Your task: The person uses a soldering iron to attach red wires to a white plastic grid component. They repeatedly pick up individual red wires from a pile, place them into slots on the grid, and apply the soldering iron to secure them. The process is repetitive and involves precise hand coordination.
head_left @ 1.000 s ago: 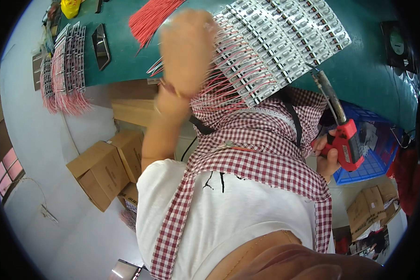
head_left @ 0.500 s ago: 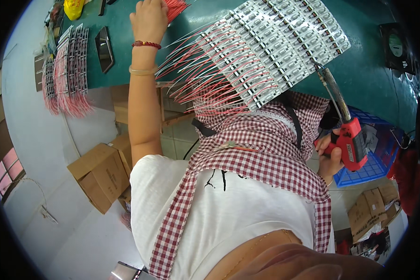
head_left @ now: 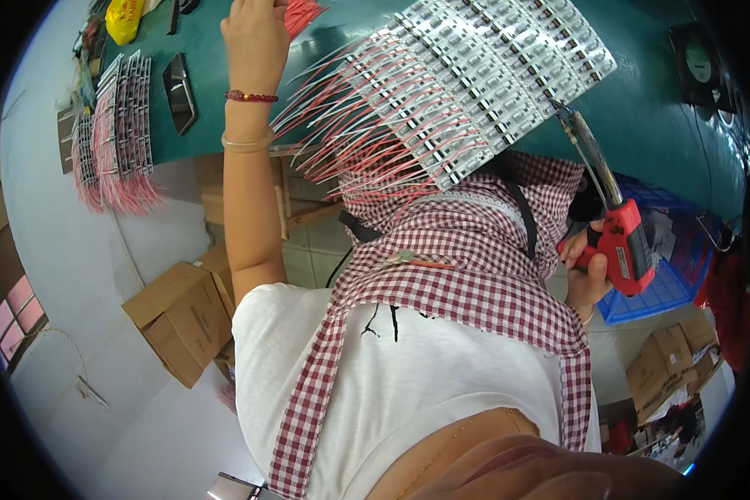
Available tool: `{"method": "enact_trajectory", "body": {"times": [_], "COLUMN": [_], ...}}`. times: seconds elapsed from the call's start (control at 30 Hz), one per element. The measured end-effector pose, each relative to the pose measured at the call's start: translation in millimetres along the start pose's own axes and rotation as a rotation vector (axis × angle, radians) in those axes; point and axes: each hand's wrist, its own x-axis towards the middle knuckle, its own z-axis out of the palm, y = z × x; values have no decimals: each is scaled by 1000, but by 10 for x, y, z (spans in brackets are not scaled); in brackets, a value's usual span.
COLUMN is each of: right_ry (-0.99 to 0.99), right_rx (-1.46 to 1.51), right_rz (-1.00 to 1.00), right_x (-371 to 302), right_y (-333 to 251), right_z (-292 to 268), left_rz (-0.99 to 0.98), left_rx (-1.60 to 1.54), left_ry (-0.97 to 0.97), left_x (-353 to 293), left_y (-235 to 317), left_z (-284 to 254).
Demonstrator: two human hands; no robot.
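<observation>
My right hand (head_left: 587,271) is closed round the handle of a red and black soldering gun (head_left: 627,247). Its long metal barrel points up and away, and the tip lies at the right edge of a panel of small circuit boards (head_left: 492,75). Rows of thin red and white wires (head_left: 375,142) stick out from the panel's left side. At the far left of the panel, my left hand (head_left: 257,37) is beside a bundle of loose red wires (head_left: 303,15). The top edge of the picture cuts off its fingertips, so its grip is hidden.
Wired board strips (head_left: 125,117) overhang the green table's (head_left: 217,75) left edge, near a dark phone (head_left: 179,93). A yellow bag (head_left: 124,21) lies behind. At right are a black device (head_left: 702,67) and, below, a blue crate (head_left: 650,300). Cardboard boxes (head_left: 179,317) stand on the floor.
My left hand has moved slightly up and left, its fingers passing partly out of the picture. The whole view has shifted a little; the soldering gun remains in my right hand, tip by the panel.
</observation>
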Motion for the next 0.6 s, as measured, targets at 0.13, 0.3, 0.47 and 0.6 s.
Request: {"method": "enact_trajectory", "body": {"times": [0.13, 0.3, 0.47, 0.6], "right_ry": [-26, -61, -189, -180], "right_rx": [2, -55, -16, -30], "right_rz": [47, 215, 257, 321], "right_x": [-34, -224, -366, -435], "right_y": [29, 52, 86, 75], "right_z": [-50, -144, -262, -265], "left_rz": [-144, -67, -92, -97], "left_rx": [-592, -864, -796, -716], "left_ry": [-32, -270, -231, -217], "left_x": [-122, -560, -684, -714], "left_y": [783, 1911, 2197, 2263], "left_z": [-393, -648, -619, -633]}}
